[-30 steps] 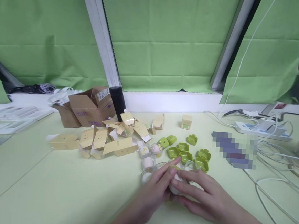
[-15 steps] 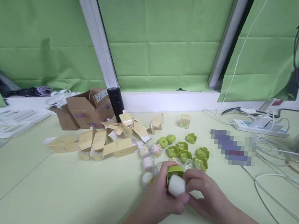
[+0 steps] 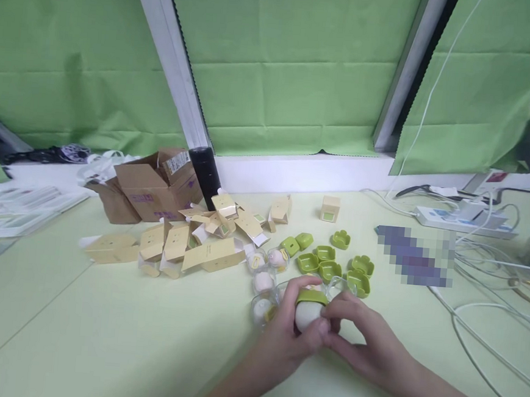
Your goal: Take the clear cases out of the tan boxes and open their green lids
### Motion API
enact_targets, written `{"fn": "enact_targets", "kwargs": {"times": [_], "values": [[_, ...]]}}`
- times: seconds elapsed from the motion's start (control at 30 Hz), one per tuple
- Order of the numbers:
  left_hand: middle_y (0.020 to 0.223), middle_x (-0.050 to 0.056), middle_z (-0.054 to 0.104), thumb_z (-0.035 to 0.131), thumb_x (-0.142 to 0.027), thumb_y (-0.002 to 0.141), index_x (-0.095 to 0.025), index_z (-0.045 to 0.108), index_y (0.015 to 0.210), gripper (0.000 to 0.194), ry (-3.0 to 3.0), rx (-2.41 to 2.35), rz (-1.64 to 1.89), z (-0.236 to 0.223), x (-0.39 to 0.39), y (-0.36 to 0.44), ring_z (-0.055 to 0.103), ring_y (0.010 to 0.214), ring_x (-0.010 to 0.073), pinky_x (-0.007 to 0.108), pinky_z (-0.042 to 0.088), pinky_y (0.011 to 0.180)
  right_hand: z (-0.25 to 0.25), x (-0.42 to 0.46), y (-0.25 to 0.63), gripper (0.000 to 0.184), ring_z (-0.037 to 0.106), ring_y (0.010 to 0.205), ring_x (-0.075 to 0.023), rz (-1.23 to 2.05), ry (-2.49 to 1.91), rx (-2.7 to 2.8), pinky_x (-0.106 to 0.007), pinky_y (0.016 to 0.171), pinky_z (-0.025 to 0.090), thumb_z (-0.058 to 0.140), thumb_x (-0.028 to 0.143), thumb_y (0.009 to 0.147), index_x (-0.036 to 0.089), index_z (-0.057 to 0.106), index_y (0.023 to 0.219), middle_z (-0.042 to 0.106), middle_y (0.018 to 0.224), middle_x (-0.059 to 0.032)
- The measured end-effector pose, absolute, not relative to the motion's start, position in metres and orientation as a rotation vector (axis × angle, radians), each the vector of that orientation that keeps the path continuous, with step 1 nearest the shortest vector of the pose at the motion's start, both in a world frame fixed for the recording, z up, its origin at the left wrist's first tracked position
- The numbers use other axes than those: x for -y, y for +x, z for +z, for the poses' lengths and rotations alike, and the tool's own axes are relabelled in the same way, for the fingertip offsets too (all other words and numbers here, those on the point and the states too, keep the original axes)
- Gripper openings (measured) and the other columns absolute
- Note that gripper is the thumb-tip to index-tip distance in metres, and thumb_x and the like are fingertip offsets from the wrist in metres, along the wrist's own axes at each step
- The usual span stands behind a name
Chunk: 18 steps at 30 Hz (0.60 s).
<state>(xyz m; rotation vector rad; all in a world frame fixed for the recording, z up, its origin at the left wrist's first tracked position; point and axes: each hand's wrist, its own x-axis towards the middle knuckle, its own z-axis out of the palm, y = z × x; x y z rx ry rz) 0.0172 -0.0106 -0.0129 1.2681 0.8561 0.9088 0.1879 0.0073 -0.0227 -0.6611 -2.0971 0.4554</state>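
My left hand (image 3: 289, 332) is wrapped round a small green plastic cup (image 3: 312, 296), its open side turned toward me. A white rounded piece (image 3: 307, 315) sits in the mouth of the cup. With fingertips and thumb closed at the piece's right side, my right hand (image 3: 356, 328) grips its edge. Just beyond my hands stand clear plastic cases with pale pieces inside, such as one holding a pinkish piece (image 3: 264, 281). Several empty green cups (image 3: 329, 271) lie behind them, some flower-shaped. The far side of the held cup is hidden by my fingers.
Opened yellow small boxes (image 3: 212, 257) lie to the left, before a brown carton (image 3: 155, 190) and a black cylinder (image 3: 205, 175). One closed small box (image 3: 330, 208) stands at the back. A power strip (image 3: 465, 221) and loose white cables (image 3: 480, 319) spread on the right.
The white piece, tilted and sticking out of the green cup before, now sits deeper and straighter in it. Both hands have shifted slightly left and upward in view.
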Motion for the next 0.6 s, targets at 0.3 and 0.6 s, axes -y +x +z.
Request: {"fn": "enact_targets", "kwargs": {"times": [0.3, 0.6], "values": [[0.069, -0.004, 0.047, 0.058, -0.044, 0.082, -0.023, 0.047, 0.104, 0.031, 0.959, -0.747, 1.012, -0.017, 0.007, 0.024, 0.041, 0.058, 0.0086, 0.022, 0.035, 0.055, -0.006, -0.018, 0.198, 0.031, 0.061, 0.084, -0.0175, 0.512, -0.672, 2.11, -0.03, 0.07, 0.053, 0.058, 0.011, 0.08, 0.024, 0.052, 0.107, 0.058, 0.094, -0.0051], [0.068, -0.007, 0.038, 0.063, -0.028, 0.077, -0.023, 0.045, 0.091, 0.023, 1.079, -0.848, 1.011, -0.015, 0.01, 0.024, 0.031, 0.055, 0.007, 0.02, 0.024, 0.05, -0.01, -0.018, 0.2, 0.021, 0.07, 0.079, -0.018, 0.321, -0.763, 2.065, -0.029, 0.067, 0.057, 0.051, 0.007, 0.076, 0.026, 0.046, 0.084, 0.069, 0.091, -0.0041]]}}
